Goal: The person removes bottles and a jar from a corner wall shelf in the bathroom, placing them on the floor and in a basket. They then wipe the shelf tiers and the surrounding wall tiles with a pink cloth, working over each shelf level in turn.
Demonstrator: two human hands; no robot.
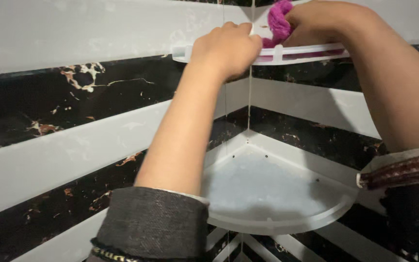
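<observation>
In the tiled corner, seen from the head view:

Left wall: bands of white and black marbled tile (pixel 73 102) run at a slant toward the corner seam.

Left sleeve: a dark grey cuff (pixel 153 221) with a patterned trim is pushed up the forearm, which reaches up and to the right.

Left hand: the left hand (pixel 226 48) is clenched over the front rim of the upper corner shelf (pixel 306 52), its fingers curled over the edge near the corner seam, knuckles toward the camera.

Upper shelf: white plastic, fixed high where the two walls meet; its raised rim shows on either side of the left hand.

Lower shelf: a second white corner shelf (pixel 277 221), quarter-round, sits well below the first; its floor looks speckled with pale residue, and small dark holes show along its back edge.

Cloth: a magenta cloth (pixel 278 22) lies bunched on the upper shelf, pressed into the corner, just beside the left hand.

Right hand: the right hand (pixel 326 22) is closed on the cloth, fingers wrapped about its right side, held over the shelf.

Right sleeve: a striped cuff (pixel 403 170) shows at the frame's right edge.
</observation>
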